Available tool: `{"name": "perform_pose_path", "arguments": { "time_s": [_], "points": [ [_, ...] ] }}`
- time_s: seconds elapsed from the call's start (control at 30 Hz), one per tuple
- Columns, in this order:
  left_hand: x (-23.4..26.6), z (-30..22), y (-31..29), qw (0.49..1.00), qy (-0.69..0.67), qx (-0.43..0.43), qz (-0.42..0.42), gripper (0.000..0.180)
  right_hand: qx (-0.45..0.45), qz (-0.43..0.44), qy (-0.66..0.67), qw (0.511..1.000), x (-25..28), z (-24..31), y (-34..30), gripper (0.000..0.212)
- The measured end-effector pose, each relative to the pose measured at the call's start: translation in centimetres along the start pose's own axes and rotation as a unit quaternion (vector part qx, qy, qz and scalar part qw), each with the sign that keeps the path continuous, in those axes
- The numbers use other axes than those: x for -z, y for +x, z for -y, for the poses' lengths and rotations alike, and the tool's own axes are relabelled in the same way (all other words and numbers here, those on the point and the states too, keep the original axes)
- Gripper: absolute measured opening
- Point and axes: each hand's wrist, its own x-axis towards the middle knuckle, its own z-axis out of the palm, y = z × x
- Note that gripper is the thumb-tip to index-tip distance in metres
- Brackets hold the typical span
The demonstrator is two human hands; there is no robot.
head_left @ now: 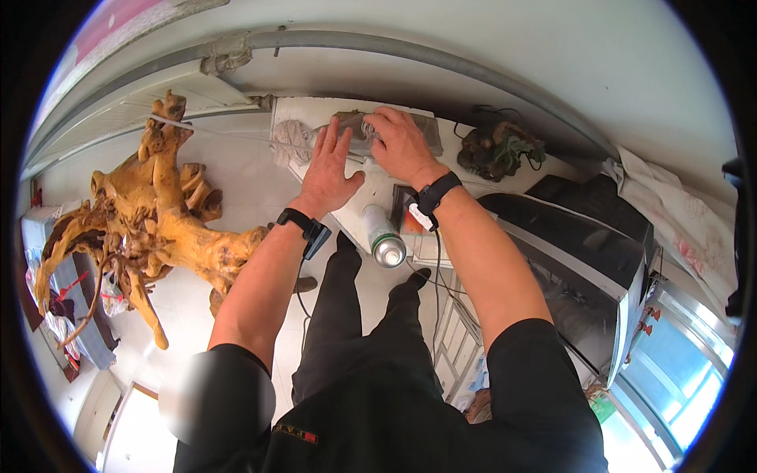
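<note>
My left hand (327, 180) is open, its fingers stretched and apart, over the near-left end of a grey, flat, long thing (426, 132) on the white tabletop (347, 214). The fingers of my right hand (404, 147) are bent and closed at the middle of that grey thing, around a small shiny bit I cannot make out. Something clear and shiny, like plastic, lies between the hands. A crumpled pale cloth (290, 140) lies left of my left hand. Below the hands stands a white can (383, 236) with a green band and a metal end.
A dark, rugged ornament (501, 150) with a cable sits at the right rear. A boxy black-and-silver appliance (564, 276) stands to the right, beside a draped pale cloth (670, 213). Left is a large varnished root-wood piece (169, 201). Pipes (394, 43) run along the wall; cords hang near my legs.
</note>
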Motion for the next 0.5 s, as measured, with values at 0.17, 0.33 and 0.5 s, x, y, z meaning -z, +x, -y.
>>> {"name": "perform_pose_path", "arguments": {
  "time_s": [0.17,0.33,0.5],
  "points": [
    [-0.3,0.3,0.6,0.998,0.029,0.020,0.055,0.096,-0.091,0.123,-0.049,0.987,5.2,-6.8,-0.2,0.029],
    [0.2,0.4,0.4,0.998,0.027,0.012,0.059,0.096,0.006,0.080,-0.036,0.996,4.7,-5.6,2.1,0.024],
    [0.4,0.2,0.7,0.997,0.039,0.018,0.070,0.097,0.098,0.099,0.038,0.990,1.2,-4.1,3.8,0.027]
  ]
}}
